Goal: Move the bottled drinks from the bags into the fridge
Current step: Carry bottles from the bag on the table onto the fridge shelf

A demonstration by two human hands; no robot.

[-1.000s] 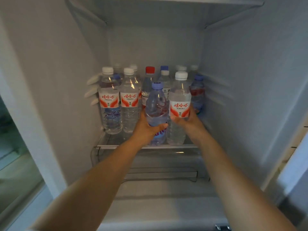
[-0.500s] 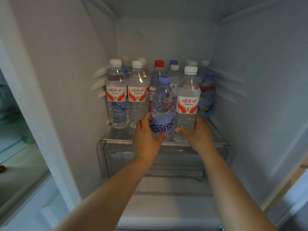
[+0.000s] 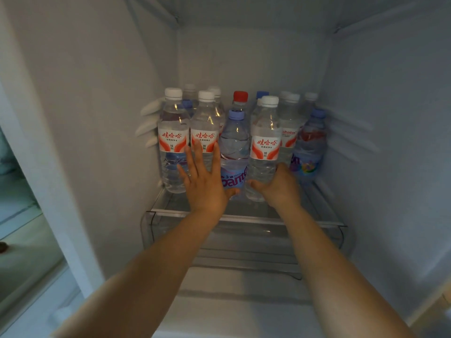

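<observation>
one hand (image 3: 205,184) has let go of the blue bottle (image 3: 234,152).

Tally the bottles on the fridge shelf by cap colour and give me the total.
white-capped bottles: 9
blue-capped bottles: 4
red-capped bottles: 1
Total: 14 bottles whose caps show. The back rows overlap, so more may stand hidden behind them.
</observation>
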